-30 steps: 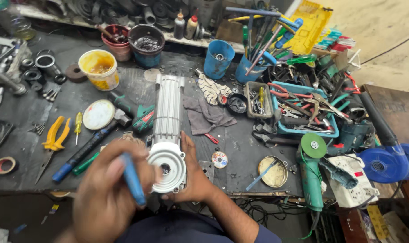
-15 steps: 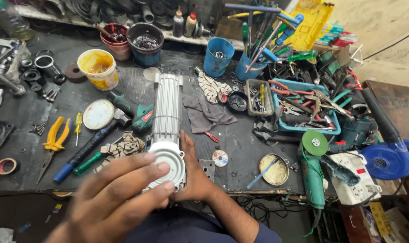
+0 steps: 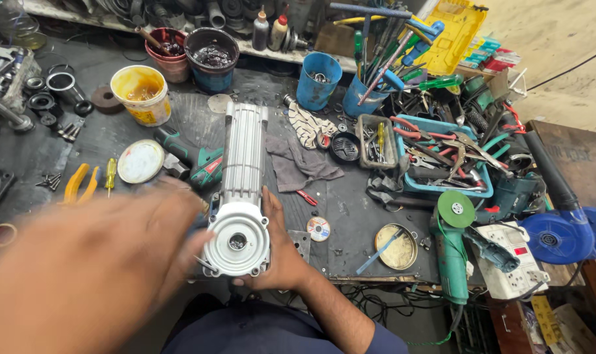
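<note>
Housing: long ribbed silver motor housing (image 3: 240, 190), lying lengthwise on the dark workbench (image 3: 350, 216), round end cap with centre bore at the near edge, far end pointing toward the shelf.
Right hand: right hand (image 3: 281, 246) clamped against the right side of the housing's near end, fingers wrapped under the cap.
Left hand: left hand (image 3: 81, 275) large and blurred at near left, fingers spread, tips just beside the end cap; contact and grip cannot be told.
Yellow bucket: yellow bucket (image 3: 139, 94) far left, smeared inside with amber grease.
Red tub: red tub (image 3: 167, 52) far, dark contents, a stick standing in it.
Dark blue tub: dark blue tub (image 3: 212, 58) just right of the red one, filled with black greasy matter.
Blue cups: blue cup (image 3: 319, 80) holding small metal pieces; second blue cup (image 3: 367, 95) crowded with screwdrivers and long-handled tools.
Grey tray: small grey tray (image 3: 378, 141) holding bits and a yellow-handled driver.
Blue tray: blue tray (image 3: 442, 160) right of it, heaped with pliers and cutters.
Tin lid: round brass-coloured lid (image 3: 396, 247) near right, a blue stick lying across it.
Beside housing: green drill (image 3: 193, 160) to the left, grey rag (image 3: 301, 164) to the right, green angle grinder (image 3: 452, 242) further right.
</note>
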